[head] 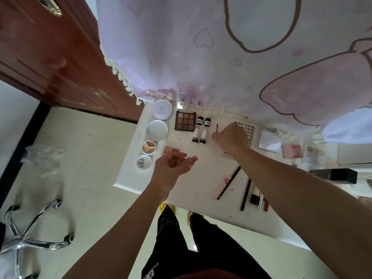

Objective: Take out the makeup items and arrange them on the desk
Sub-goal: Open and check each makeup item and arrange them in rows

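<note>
Seen from the head camera looking straight down, a white desk [201,206] fills the middle of the view, with the person's black trouser legs [181,242] below it at six o'clock. The right hand [231,135] reaches to the desk's far side and pinches the near end of a thin red stick [217,127] between thumb and fingertip; the stick points toward twelve o'clock. At nine o'clock of the stick, two white tubes with black ends [195,135] lie side by side, and just beyond them are two small black-capped bottles [199,120]. Further toward nine o'clock sits an open brown nine-pan eyeshadow palette [185,120]. Beyond it a column of round things runs along the desk's left edge: two round white compacts [157,130], a three-shade beige concealer pot [149,147] and a white round lid with dark lettering [144,162]. The left hand [173,165] hovers palm up with fingers loosely curled and nothing visible in it, partly covering a small nude-and-pink palette [171,150]. At three o'clock of the right hand lies a white perforated tray [251,127], then a square mirrored compact [269,140] and a pink blush pan [291,151]. Near the desk's front edge, at five o'clock, lie two long black pencils [228,183]. A pink cartoon-print cloth [201,47] hangs at twelve o'clock, and a chrome chair base [34,228] stands at eight o'clock.
</note>
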Tool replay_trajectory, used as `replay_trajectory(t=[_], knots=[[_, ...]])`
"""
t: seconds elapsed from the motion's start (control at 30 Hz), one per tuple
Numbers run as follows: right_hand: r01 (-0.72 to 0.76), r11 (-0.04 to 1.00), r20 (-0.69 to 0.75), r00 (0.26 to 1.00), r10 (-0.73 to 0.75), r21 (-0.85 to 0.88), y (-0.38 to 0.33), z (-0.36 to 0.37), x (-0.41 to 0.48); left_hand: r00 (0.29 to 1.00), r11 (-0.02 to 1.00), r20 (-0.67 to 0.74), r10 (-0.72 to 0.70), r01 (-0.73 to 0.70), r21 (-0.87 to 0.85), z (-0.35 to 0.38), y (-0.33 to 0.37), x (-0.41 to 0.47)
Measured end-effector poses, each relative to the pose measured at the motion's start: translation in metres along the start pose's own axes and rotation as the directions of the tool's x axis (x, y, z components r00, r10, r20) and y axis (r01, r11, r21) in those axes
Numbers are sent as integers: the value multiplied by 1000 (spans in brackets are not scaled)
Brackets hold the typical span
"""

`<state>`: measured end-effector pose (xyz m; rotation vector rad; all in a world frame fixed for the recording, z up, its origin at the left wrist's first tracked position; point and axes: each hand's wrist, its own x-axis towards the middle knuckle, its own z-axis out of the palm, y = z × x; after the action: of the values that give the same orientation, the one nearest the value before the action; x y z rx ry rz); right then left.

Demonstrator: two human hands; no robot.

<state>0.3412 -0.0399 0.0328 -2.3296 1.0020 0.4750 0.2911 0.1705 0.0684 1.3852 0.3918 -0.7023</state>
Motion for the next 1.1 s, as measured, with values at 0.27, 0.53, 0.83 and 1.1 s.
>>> replay_trajectory(t=[0.27, 0.53, 0.83, 1.1], knots=[[41, 993, -27, 999, -44, -108, -7, 0, -1, 992, 948, -73, 107, -80, 309, -1, -8, 9], [43, 994, -6, 999, -43, -106, -5, -1, 0, 975, 857, -60, 212, -156, 491, 8, -8, 13], [91, 994, -61, 994, -87, 66, 11, -20, -1, 943, 751, -95, 320, -191, 633, 33, -13, 27], [92, 977, -108, 991, -73, 191, 60, -30, -18, 916, 588, 33, 399, -284, 758, 81, -18, 62]])
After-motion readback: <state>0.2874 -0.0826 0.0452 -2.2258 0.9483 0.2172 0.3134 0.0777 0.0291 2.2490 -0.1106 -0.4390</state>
